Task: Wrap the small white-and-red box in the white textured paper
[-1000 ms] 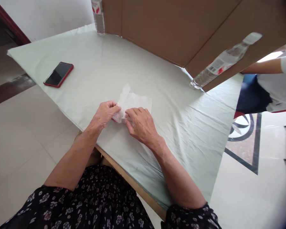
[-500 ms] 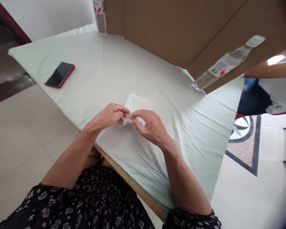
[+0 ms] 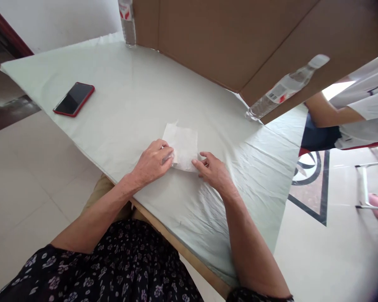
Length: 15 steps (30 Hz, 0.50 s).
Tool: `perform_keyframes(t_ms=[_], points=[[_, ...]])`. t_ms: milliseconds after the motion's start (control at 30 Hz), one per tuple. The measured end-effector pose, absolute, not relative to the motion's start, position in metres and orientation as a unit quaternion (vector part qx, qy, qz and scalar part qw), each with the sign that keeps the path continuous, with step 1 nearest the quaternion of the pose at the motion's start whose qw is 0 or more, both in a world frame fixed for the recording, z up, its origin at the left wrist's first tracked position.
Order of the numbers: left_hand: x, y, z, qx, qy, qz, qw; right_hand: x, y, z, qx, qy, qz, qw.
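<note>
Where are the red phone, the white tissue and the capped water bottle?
red phone point(image 3: 73, 99), head view, centre of screen.
white tissue point(image 3: 184, 144), head view, middle of the sheet.
capped water bottle point(image 3: 279, 91), head view, on its label.

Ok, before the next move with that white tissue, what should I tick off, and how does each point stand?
1. Tissue lies flat on the table cover: ok.
2. Left hand rests on its near left corner: ok.
3. Whether that hand pinches the sheet or only presses it: cannot tell.
4. Right hand touches the near right edge: ok.
5. Phone and bottle sit apart from both hands: ok.
</note>
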<state>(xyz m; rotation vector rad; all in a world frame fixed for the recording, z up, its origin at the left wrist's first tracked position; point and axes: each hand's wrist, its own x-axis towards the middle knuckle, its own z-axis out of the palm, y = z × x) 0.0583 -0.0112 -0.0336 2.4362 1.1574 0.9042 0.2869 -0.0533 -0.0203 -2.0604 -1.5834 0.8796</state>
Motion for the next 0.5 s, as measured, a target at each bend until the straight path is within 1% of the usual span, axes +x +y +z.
perform_keyframes(t_ms=[233, 333, 500], points=[[0.06, -0.013, -0.028, 0.865, 0.412, 0.26, 0.117, 0.265, -0.041, -0.027, -0.719, -0.501, 0.393, 0.277], [0.061, -0.012, -0.027, 0.87, 0.419, 0.238, 0.102, 0.263, -0.034, -0.034, -0.714, -0.507, 0.364, 0.317], [0.062, -0.011, -0.021, 0.881, 0.417, 0.201, 0.101, 0.255, -0.029, -0.041, -0.704, -0.553, 0.301, 0.327]])
